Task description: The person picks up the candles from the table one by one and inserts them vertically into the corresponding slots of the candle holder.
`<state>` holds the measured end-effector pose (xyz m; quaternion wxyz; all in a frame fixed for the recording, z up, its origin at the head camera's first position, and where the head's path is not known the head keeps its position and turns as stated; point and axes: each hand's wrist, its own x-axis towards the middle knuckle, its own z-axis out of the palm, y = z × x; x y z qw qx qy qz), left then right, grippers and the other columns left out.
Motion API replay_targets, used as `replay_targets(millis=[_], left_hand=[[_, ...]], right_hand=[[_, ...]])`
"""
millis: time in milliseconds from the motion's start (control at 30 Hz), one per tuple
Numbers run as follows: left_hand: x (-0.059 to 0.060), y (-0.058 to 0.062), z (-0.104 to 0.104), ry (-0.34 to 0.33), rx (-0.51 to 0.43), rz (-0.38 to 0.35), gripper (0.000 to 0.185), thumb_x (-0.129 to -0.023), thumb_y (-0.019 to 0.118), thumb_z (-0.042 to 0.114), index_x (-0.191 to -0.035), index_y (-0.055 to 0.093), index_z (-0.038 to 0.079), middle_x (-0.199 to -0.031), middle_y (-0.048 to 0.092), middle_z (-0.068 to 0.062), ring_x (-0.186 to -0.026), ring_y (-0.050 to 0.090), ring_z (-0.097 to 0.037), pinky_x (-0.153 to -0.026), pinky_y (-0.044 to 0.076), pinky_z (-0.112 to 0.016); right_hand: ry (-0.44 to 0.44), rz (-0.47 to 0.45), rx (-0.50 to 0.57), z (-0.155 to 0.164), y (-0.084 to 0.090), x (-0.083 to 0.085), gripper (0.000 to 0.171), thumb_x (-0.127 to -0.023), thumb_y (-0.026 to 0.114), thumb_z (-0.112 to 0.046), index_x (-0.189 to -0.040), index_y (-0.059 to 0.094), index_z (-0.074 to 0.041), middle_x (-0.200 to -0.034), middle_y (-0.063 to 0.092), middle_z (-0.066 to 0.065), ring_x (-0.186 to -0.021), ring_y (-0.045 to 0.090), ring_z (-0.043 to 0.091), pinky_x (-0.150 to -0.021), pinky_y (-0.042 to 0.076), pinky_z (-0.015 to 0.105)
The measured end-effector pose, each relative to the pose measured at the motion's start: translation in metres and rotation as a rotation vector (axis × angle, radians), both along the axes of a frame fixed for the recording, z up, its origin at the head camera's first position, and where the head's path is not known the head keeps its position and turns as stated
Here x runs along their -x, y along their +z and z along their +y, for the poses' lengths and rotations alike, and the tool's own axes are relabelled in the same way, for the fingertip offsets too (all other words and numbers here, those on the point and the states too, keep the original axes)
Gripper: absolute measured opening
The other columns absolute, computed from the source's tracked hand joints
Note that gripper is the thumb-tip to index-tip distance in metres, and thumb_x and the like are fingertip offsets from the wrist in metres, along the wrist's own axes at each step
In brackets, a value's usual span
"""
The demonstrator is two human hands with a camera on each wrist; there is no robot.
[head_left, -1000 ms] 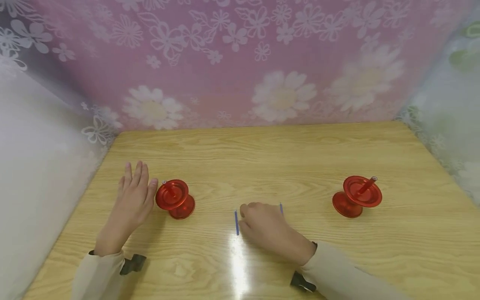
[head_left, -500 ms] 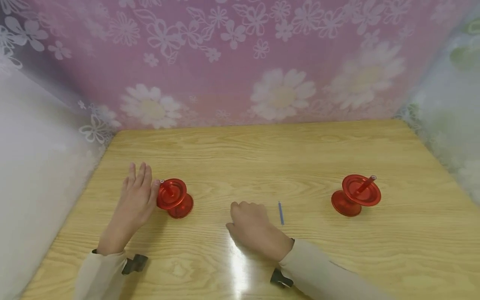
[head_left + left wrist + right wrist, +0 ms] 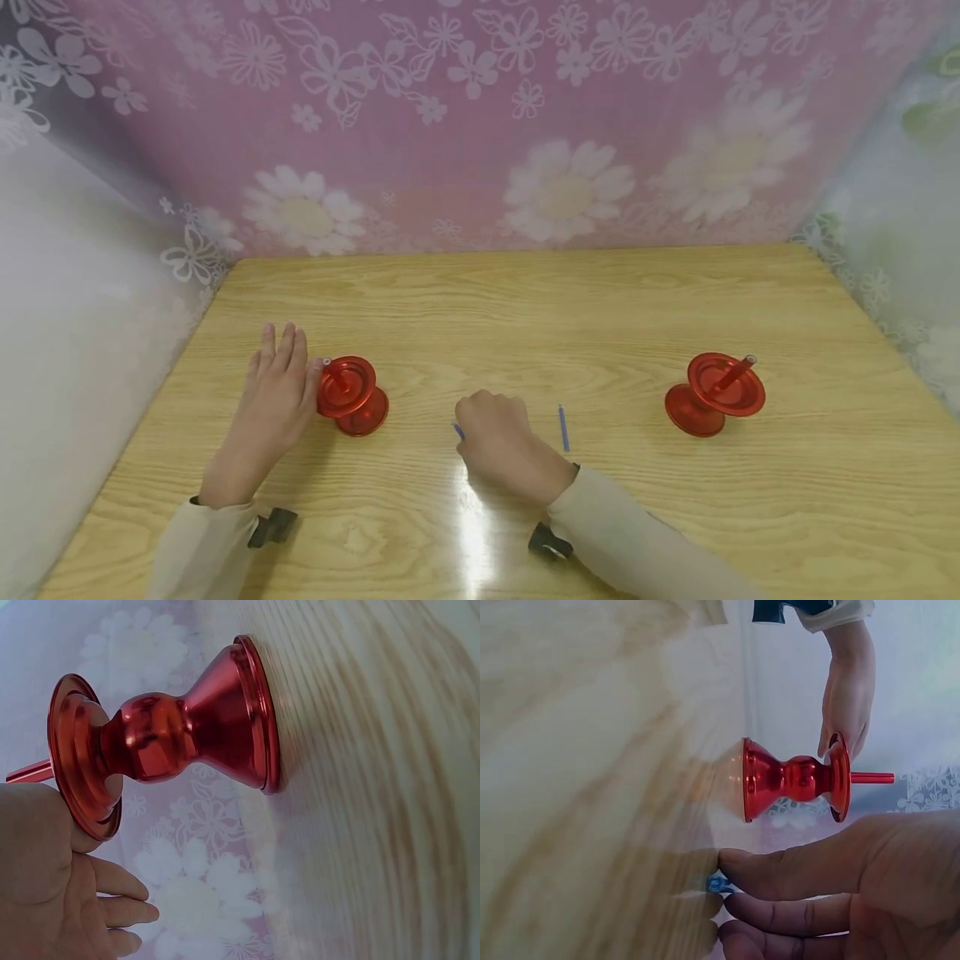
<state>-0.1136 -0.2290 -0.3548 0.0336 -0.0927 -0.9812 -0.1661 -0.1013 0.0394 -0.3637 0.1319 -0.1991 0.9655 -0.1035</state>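
In the head view my left hand (image 3: 272, 408) lies beside a red metal candlestick (image 3: 363, 414), fingers straight, thumb right at the rim of its dish. The left wrist view gives this candlestick (image 3: 154, 735) upright on its flared base, a thin tube rising from the dish. My right hand (image 3: 498, 442), low over the middle of the table, pinches a slim blue candle (image 3: 458, 431) between thumb and fingers. Only a short end of the candle (image 3: 717, 884) shows in the right wrist view; the fingers hide the rest. A second blue candle (image 3: 564, 427) lies just right of that hand.
Another red candlestick (image 3: 696, 410) stands upright at the right side of the wooden table (image 3: 525, 308). A pink flowered backdrop (image 3: 450, 167) rises behind the table, with pale sheets at the left and right.
My right hand has moved left onto the candle that lay there and now pinches it; the candle has turned aslant. My left hand has shifted slightly right, its thumb up against the dish.
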Motion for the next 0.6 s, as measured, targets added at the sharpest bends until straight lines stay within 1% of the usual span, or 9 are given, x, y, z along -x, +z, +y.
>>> replay_targets(millis=[133,300,367,500,600], left_hand=[[-0.0003,-0.001,0.0009,0.001,-0.012,0.008,0.062,-0.107,0.024,0.03,-0.145,0.019,-0.018,-0.152,0.013,-0.036,-0.142,-0.006,-0.048,-0.111,0.007,-0.064],[-0.0002,-0.0025,0.0026,-0.007,-0.014,0.032,0.059,-0.107,0.027,0.027,-0.142,0.023,-0.02,-0.15,0.016,-0.038,-0.142,-0.003,-0.05,-0.11,0.009,-0.065],[0.0001,-0.0019,0.0034,-0.013,-0.015,0.044,0.058,-0.106,0.029,0.025,-0.141,0.025,-0.021,-0.148,0.018,-0.039,-0.141,0.0,-0.051,-0.11,0.01,-0.065],[0.0,-0.0013,0.0021,-0.019,-0.02,0.053,0.058,-0.106,0.029,0.026,-0.14,0.026,-0.021,-0.148,0.02,-0.039,-0.141,0.001,-0.052,-0.109,0.012,-0.066],[0.0,-0.0016,0.0005,-0.014,-0.022,0.036,0.06,-0.107,0.028,0.028,-0.141,0.025,-0.021,-0.149,0.019,-0.039,-0.141,0.0,-0.052,-0.109,0.012,-0.065]], right_hand=[[-0.006,-0.022,0.005,-0.0015,0.002,0.0039,0.045,-0.079,0.068,-0.003,-0.052,0.035,-0.015,-0.053,0.028,-0.004,-0.046,0.025,0.009,-0.043,0.024,0.023],[-0.011,-0.048,0.016,-0.0026,0.0025,0.008,0.047,-0.077,0.063,0.004,-0.05,0.031,-0.017,-0.05,0.023,-0.006,-0.046,0.022,0.009,-0.045,0.025,0.024],[-0.004,-0.053,0.025,-0.0018,0.0017,0.0094,0.048,-0.076,0.06,0.007,-0.05,0.028,-0.018,-0.049,0.019,-0.007,-0.046,0.02,0.008,-0.045,0.023,0.024],[0.018,-0.029,0.057,-0.0023,-0.0011,0.0099,0.047,-0.074,0.057,0.007,-0.05,0.025,-0.017,-0.05,0.015,-0.008,-0.046,0.015,0.008,-0.044,0.019,0.023],[0.03,-0.012,0.076,-0.0034,-0.0026,0.0094,0.045,-0.074,0.058,0.003,-0.05,0.025,-0.017,-0.051,0.016,-0.007,-0.047,0.015,0.008,-0.044,0.019,0.023]])
